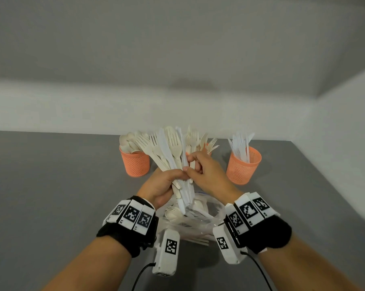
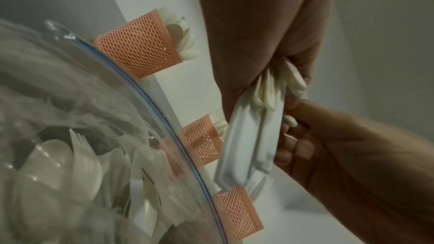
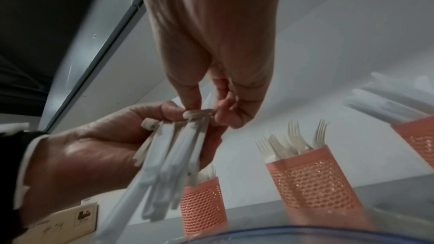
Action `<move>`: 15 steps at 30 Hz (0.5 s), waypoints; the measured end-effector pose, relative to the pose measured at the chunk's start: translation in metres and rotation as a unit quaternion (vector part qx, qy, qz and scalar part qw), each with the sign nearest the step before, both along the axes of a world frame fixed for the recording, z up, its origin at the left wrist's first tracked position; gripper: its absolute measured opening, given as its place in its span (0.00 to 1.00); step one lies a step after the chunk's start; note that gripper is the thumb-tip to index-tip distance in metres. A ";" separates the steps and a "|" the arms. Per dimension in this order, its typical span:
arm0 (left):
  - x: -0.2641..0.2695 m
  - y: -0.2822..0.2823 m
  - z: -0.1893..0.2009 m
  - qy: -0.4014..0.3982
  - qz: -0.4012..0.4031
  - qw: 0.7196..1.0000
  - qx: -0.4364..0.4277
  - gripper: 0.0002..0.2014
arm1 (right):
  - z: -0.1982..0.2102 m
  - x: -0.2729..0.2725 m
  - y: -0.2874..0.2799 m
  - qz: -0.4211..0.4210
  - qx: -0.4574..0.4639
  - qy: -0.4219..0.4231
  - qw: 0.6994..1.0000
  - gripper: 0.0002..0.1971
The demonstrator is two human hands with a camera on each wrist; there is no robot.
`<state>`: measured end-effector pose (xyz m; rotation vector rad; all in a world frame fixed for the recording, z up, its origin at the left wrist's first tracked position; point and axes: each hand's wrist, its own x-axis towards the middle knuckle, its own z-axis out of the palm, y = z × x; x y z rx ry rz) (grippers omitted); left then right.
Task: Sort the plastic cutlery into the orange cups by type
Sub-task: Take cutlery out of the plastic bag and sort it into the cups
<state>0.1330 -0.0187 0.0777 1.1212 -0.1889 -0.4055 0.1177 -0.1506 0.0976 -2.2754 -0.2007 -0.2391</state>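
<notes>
My left hand (image 1: 173, 177) grips a fanned bundle of cutlery (image 1: 169, 152), cream forks and white knives, with the heads pointing up. My right hand (image 1: 190, 164) pinches one cream handle at the bundle's right side. In the right wrist view its thumb and fingers (image 3: 195, 99) close on that handle at the top of the bundle (image 3: 173, 155). Three orange mesh cups stand behind: the left cup (image 1: 135, 162) holds spoons, the middle cup (image 3: 310, 177) holds forks and is mostly hidden behind my hands in the head view, and the right cup (image 1: 243, 166) holds knives.
A clear zip bag (image 1: 198, 219) with more cutlery lies on the grey table (image 1: 51, 185) under my hands. It fills the left of the left wrist view, bag (image 2: 94, 136). A white wall runs just behind the cups. A cardboard box (image 3: 70, 218) sits at the left.
</notes>
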 end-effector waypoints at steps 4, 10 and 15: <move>0.001 -0.001 -0.003 0.005 0.008 1.000 -0.005 0.22 | -0.001 0.003 0.001 0.005 -0.048 0.012 0.999 0.05; 0.006 -0.003 -0.007 0.086 0.015 0.996 -0.035 0.14 | -0.007 0.006 0.001 0.022 -0.005 0.034 0.999 0.06; 0.010 -0.001 -0.007 0.108 0.038 0.993 -0.033 0.19 | -0.011 0.003 -0.001 0.089 0.082 0.068 0.990 0.17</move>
